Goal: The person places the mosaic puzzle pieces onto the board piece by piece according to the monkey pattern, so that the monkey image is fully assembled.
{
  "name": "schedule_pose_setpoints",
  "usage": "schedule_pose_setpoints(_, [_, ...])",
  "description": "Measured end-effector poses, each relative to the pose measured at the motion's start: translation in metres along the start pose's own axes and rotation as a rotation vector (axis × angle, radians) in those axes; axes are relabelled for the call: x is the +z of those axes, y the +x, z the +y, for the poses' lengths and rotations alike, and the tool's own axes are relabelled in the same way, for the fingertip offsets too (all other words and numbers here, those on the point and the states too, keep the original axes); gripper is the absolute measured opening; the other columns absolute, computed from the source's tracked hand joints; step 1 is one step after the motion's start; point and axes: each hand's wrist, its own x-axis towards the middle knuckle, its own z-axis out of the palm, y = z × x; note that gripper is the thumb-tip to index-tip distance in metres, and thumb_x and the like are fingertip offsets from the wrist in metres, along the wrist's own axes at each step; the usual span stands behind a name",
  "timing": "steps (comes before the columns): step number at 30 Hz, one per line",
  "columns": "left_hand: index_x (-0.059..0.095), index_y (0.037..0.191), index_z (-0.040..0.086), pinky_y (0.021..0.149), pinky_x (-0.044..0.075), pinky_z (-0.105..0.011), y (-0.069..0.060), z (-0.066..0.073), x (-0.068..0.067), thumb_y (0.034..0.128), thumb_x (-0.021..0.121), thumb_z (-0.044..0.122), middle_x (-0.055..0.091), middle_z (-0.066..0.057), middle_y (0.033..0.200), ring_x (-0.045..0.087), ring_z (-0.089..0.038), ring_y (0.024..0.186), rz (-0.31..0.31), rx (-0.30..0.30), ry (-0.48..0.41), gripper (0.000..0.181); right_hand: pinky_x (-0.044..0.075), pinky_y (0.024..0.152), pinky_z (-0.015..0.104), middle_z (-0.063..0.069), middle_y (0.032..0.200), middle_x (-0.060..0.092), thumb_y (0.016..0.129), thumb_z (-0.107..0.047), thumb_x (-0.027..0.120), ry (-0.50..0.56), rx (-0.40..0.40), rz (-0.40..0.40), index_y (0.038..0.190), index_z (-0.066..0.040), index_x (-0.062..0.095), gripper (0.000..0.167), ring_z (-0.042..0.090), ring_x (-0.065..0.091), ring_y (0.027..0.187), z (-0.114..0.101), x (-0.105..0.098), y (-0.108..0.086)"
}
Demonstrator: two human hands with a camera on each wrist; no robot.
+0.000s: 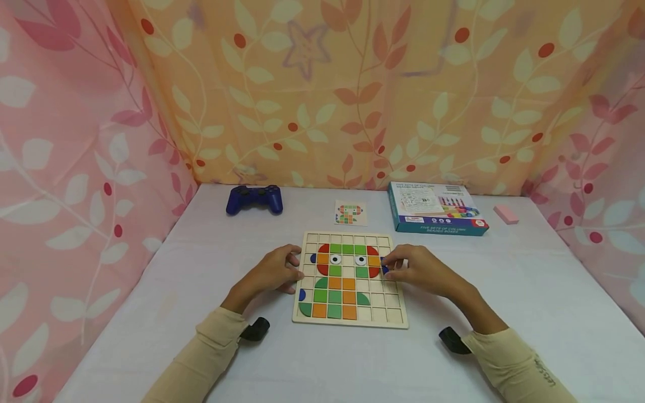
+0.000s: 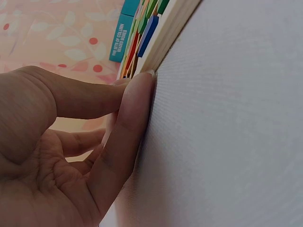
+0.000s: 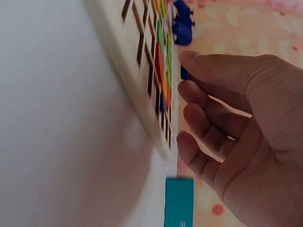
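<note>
A square wooden puzzle board (image 1: pixel 383 313) with a grid of recesses lies on the table. Red, orange, green and blue tiles and two eye tiles form an animal figure on it. At the board's left edge my left hand (image 1: pixel 276 270) grips the rim between thumb and fingers, also seen close up in the left wrist view. Over the right side of the board, my right hand (image 1: pixel 415 268) pinches a small blue tile (image 3: pixel 184 73) between thumb and index finger. Another blue tile (image 3: pixel 162 103) sits in the board near it. The other right fingers curl loosely.
Behind the board lies a picture card (image 1: pixel 351 213) showing a similar figure. A blue game controller (image 1: pixel 254 200) is at the back left. To the back right are a flat teal-and-white box (image 1: pixel 438 210) and a pink block (image 1: pixel 506 214). Floral cloth walls border the table.
</note>
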Motion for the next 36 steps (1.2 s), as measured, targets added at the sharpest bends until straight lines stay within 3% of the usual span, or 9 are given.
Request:
schedule_pose_setpoints(9, [0.047,0.155,0.006,0.068,0.068,-0.033,0.000,0.002,0.001,0.0950,0.075,0.000,0.057,-0.013,0.125,0.066,-0.023,0.094,0.000,-0.009,-0.005,0.066,0.061,0.087,0.028,-0.001,0.105,0.075,0.095,-0.017,0.081,0.010,-0.081,-0.108,0.118,-0.008,0.081,0.025,0.017,0.061,0.095,-0.041,0.031,0.037])
schedule_pose_setpoints(20, [0.048,0.153,0.006,0.068,0.068,-0.033,-0.001,0.003,-0.001,0.0951,0.074,0.000,0.056,-0.014,0.125,0.066,-0.024,0.094,-0.012,0.002,-0.005,0.064,0.062,0.092,0.028,-0.004,0.107,0.075,0.095,-0.019,0.081,0.015,-0.125,-0.154,0.120,-0.011,0.080,0.026,0.014,0.064,0.097,-0.078,0.063,0.066])
schedule_pose_setpoints(29, [0.048,0.152,0.002,0.068,0.068,-0.034,-0.002,0.001,-0.004,0.0945,0.072,-0.004,0.057,-0.016,0.125,0.066,-0.024,0.094,-0.023,0.025,-0.018,0.062,0.059,0.082,0.021,-0.006,0.095,0.073,0.096,-0.018,0.081,-0.039,-0.216,-0.162,0.116,-0.010,0.081,0.022,0.010,0.064,0.086,-0.098,0.080,0.082])
schedule_pose_setpoints(36, [0.047,0.152,0.001,0.068,0.068,-0.035,-0.002,0.001,-0.004,0.0936,0.068,-0.008,0.056,-0.017,0.127,0.066,-0.025,0.097,-0.038,0.028,-0.052,0.063,0.057,0.079,0.020,-0.005,0.092,0.074,0.095,-0.014,0.081,-0.078,-0.228,-0.167,0.112,-0.008,0.082,0.018,0.012,0.061,0.085,-0.105,0.088,0.090])
